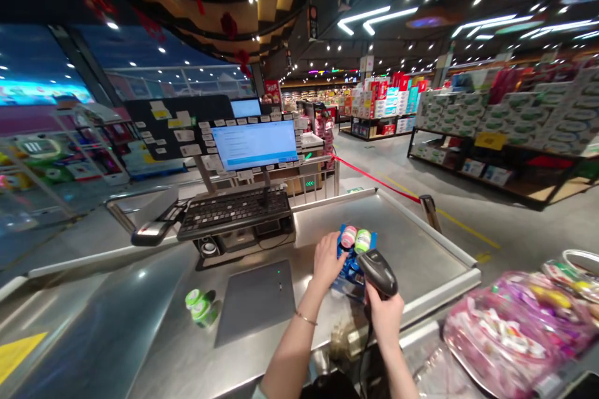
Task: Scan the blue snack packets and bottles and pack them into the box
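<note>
Right fingers (373, 297) grip a glossy dark scanner (380, 272).

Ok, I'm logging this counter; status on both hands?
Right hand gripping black scanner. Left hand touching blue package, grip unclear. Scanner partly blocks view of package. Green containers off to the left.

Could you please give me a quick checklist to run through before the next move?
1. Scanner held in the right hand: ok.
2. Left hand at the blue pack: ok, at its left side.
3. Left hand's grip firm: cannot tell.
4. Screen lit: ok.
5. Screen's text readable: cannot tell, too small.
6. Green containers off the grey pad: ok, beside it.
</note>
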`<action>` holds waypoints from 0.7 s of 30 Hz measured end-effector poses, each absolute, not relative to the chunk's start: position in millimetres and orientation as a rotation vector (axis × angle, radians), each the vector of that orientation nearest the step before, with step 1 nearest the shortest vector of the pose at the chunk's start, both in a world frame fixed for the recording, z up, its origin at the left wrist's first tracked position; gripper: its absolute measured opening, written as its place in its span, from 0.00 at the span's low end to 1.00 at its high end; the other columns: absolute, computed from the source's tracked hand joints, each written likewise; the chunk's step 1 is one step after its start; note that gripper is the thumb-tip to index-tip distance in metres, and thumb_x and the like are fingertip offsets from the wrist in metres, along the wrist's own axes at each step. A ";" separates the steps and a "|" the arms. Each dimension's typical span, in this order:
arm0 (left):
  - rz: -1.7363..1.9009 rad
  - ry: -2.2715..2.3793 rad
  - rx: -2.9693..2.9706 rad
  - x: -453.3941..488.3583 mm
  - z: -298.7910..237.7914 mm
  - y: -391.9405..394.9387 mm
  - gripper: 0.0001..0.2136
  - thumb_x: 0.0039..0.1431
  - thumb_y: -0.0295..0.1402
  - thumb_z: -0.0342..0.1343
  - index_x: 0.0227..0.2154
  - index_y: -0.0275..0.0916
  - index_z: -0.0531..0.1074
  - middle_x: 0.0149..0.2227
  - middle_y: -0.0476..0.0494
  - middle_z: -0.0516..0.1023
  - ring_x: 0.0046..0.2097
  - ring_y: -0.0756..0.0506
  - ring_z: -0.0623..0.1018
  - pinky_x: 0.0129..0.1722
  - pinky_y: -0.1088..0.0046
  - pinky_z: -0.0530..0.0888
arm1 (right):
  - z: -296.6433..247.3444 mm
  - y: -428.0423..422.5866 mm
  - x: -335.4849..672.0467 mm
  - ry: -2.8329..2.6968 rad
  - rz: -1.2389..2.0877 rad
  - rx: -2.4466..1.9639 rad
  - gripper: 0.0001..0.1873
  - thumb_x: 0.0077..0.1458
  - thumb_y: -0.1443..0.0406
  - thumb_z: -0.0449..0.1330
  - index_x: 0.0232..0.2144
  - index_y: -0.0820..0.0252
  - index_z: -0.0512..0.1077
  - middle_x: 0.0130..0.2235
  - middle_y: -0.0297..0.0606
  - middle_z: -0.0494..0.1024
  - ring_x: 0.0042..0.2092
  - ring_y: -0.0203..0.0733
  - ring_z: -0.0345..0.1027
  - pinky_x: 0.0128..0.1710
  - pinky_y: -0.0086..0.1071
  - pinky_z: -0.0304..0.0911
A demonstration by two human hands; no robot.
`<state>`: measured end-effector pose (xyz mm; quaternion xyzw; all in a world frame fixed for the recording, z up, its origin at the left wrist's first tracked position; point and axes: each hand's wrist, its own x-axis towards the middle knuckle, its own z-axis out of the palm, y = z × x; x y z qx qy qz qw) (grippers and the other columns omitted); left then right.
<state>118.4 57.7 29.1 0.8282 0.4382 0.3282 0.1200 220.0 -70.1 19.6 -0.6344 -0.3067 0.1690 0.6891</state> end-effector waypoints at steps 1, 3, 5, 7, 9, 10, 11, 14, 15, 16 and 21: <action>0.909 1.314 2.444 127.0 29.7 64.0 0.26 0.55 0.35 0.56 0.57 0.42 0.60 0.56 0.40 0.68 0.55 0.39 0.66 0.54 0.60 0.65 | 21.0 -70.7 223.1 -0.676 0.403 -1.404 0.24 0.44 0.47 0.63 0.25 0.65 0.77 0.17 0.38 0.74 0.24 0.47 0.71 0.24 0.35 0.66; 0.825 1.369 2.470 140.1 28.1 74.2 0.29 0.53 0.35 0.57 0.59 0.42 0.58 0.57 0.40 0.67 0.55 0.39 0.66 0.53 0.60 0.65 | 23.3 -71.8 227.2 -0.669 0.444 -1.372 0.24 0.43 0.47 0.64 0.24 0.64 0.77 0.16 0.37 0.73 0.23 0.46 0.70 0.23 0.35 0.66; 0.763 1.388 2.506 147.5 23.9 81.7 0.28 0.54 0.33 0.56 0.58 0.42 0.59 0.56 0.40 0.67 0.53 0.39 0.67 0.52 0.61 0.65 | 24.8 -72.3 228.9 -0.662 0.443 -1.352 0.24 0.42 0.47 0.64 0.24 0.64 0.76 0.15 0.36 0.73 0.22 0.46 0.69 0.22 0.34 0.65; 0.732 1.371 2.551 150.0 18.9 87.4 0.25 0.55 0.29 0.53 0.58 0.43 0.60 0.54 0.41 0.68 0.52 0.40 0.67 0.51 0.62 0.65 | 25.3 -72.0 229.1 -0.656 0.439 -1.343 0.24 0.41 0.47 0.64 0.23 0.64 0.76 0.14 0.36 0.72 0.21 0.45 0.68 0.21 0.34 0.64; 0.759 1.317 2.565 149.3 14.0 92.4 0.24 0.57 0.27 0.50 0.57 0.43 0.61 0.53 0.41 0.70 0.52 0.41 0.67 0.52 0.62 0.65 | 24.7 -71.0 228.7 -0.649 0.445 -1.340 0.24 0.41 0.46 0.64 0.21 0.63 0.75 0.13 0.35 0.70 0.18 0.43 0.66 0.19 0.33 0.63; 0.794 1.280 2.552 148.5 11.8 94.8 0.23 0.58 0.27 0.49 0.57 0.43 0.62 0.52 0.41 0.70 0.52 0.41 0.68 0.52 0.62 0.65 | 24.0 -70.4 228.6 -0.644 0.450 -1.341 0.24 0.41 0.46 0.64 0.21 0.63 0.75 0.12 0.35 0.70 0.18 0.43 0.65 0.18 0.33 0.62; 0.838 1.245 2.519 147.6 9.8 97.1 0.22 0.58 0.28 0.49 0.56 0.43 0.63 0.52 0.42 0.71 0.53 0.41 0.68 0.53 0.61 0.66 | 23.1 -69.8 228.5 -0.640 0.457 -1.342 0.24 0.40 0.46 0.64 0.20 0.63 0.75 0.12 0.35 0.70 0.17 0.43 0.65 0.17 0.33 0.62; 1.001 1.184 2.317 145.8 5.3 104.4 0.20 0.57 0.33 0.53 0.53 0.40 0.66 0.53 0.39 0.72 0.54 0.40 0.69 0.55 0.59 0.65 | 20.6 -68.5 228.5 -0.641 0.472 -1.341 0.23 0.39 0.47 0.65 0.23 0.64 0.76 0.14 0.36 0.72 0.20 0.45 0.68 0.19 0.33 0.63; 1.058 1.175 2.226 145.4 4.4 106.6 0.19 0.57 0.35 0.54 0.52 0.40 0.67 0.53 0.38 0.72 0.54 0.39 0.70 0.56 0.58 0.65 | 20.1 -68.4 228.4 -0.647 0.478 -1.339 0.23 0.39 0.48 0.66 0.24 0.64 0.77 0.14 0.37 0.72 0.21 0.46 0.69 0.20 0.33 0.64; 1.112 1.163 2.127 145.0 3.9 108.7 0.19 0.56 0.37 0.55 0.51 0.39 0.68 0.52 0.37 0.73 0.54 0.39 0.71 0.56 0.57 0.66 | 19.8 -68.5 228.1 -0.653 0.484 -1.338 0.23 0.39 0.48 0.66 0.24 0.65 0.77 0.15 0.37 0.73 0.22 0.47 0.70 0.21 0.34 0.65; 1.294 1.019 1.511 133.0 6.3 108.3 0.21 0.54 0.47 0.57 0.45 0.38 0.70 0.46 0.36 0.77 0.48 0.40 0.77 0.51 0.57 0.72 | 21.8 -70.5 224.6 -0.681 0.503 -1.363 0.21 0.41 0.50 0.65 0.24 0.65 0.77 0.16 0.37 0.74 0.24 0.48 0.71 0.23 0.35 0.66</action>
